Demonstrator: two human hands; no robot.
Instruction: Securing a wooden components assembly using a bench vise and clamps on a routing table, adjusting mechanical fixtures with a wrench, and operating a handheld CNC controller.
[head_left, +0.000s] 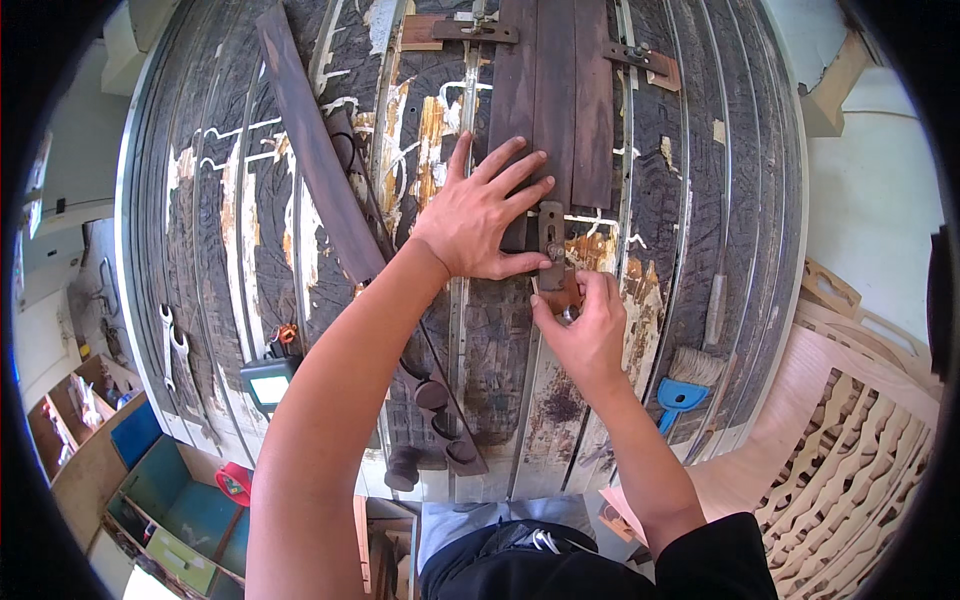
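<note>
My left hand (478, 218) lies with fingers spread at the near left edge of several long dark wooden boards (555, 90), set side by side. Its thumb reaches to a slotted metal clamp plate (551, 226) at the boards' near end. My right hand (590, 340) is closed just below the plate, thumb and fingers around a small reddish-brown wood block (571, 292) under the plate's near end. Two similar clamp plates, one on the left (478, 32) and one on the right (632, 55), sit beside the boards farther up.
The worn slatted bench bears a long loose dark board (320, 150) and dark scalloped wood strips (432, 395) on the left. Wrenches (175, 345) and a lit-screen device (268, 383) lie farther left. A blue-handled brush (685, 388) is right; cut wooden panels (800, 370) stand beyond the bench edge.
</note>
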